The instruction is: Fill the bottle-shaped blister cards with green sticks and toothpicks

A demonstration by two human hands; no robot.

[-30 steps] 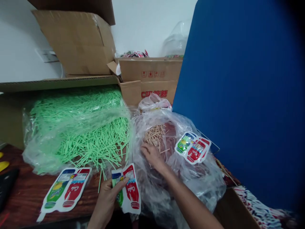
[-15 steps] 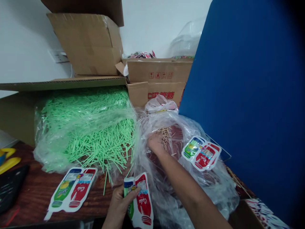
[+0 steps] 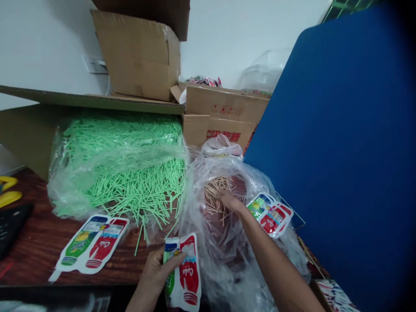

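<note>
My left hand [image 3: 158, 269] grips a bottle-shaped pouch [image 3: 190, 279] printed green and red with "Cola", its thumb across the front. My right hand [image 3: 229, 201] reaches into an open clear plastic bag [image 3: 208, 255], its fingers closed at a pile of thin brown sticks [image 3: 212, 190]; the fingertips are partly hidden among them. Beside my right forearm, filled pouches [image 3: 275, 220] lie overlapped on the plastic. Another flat pouch [image 3: 92, 243] rests on the dark wooden table [image 3: 35, 242] at left.
A clear bag of green sticks [image 3: 130, 173] spills from a cardboard box [image 3: 19, 134] at left. More boxes [image 3: 224, 102] stand behind, against the wall. A blue panel [image 3: 331, 151] bounds the right side. Yellow-handled scissors [image 3: 9, 198] lie at far left.
My right hand has shifted right over the brown sticks, uncovering more of the pile. My left hand still holds the pouch. The view has shifted somewhat.
</note>
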